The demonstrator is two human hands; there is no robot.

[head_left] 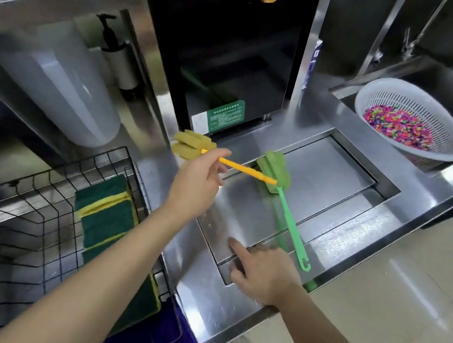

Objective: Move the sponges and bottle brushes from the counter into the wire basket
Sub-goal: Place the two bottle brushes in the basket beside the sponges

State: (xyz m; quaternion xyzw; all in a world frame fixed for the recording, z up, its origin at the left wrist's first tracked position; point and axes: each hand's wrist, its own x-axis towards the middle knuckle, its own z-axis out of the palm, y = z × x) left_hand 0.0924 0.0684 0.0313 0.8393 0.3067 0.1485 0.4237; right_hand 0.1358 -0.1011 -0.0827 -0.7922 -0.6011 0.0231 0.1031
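Hands work a steel desk (228,299) in the head view: the left hand (196,184) has its grip pinched on the orange handle of a yellow bottle brush (193,148), held in the air with the foam head up and to the left of the grip. The handle's free end reaches right of the grip, over the foam head of a green bottle brush (287,210) that lies on the desk. The right hand (265,275) rests released on the desk, one finger out, just beside the green handle's hooked end.

Risk, by this reading: the thin pinch sits near the foam head, so the long handle could swing, slip free, or knock the green brush as it travels. Its length could also catch on the wire rim.

Below and left of the grip stands the black wire basket (45,202), already holding a stack of green-and-yellow sponges (106,211). Far right of the grip, a white colander (386,92) in the sink holds bright multicoloured bits; what they are cannot be told.
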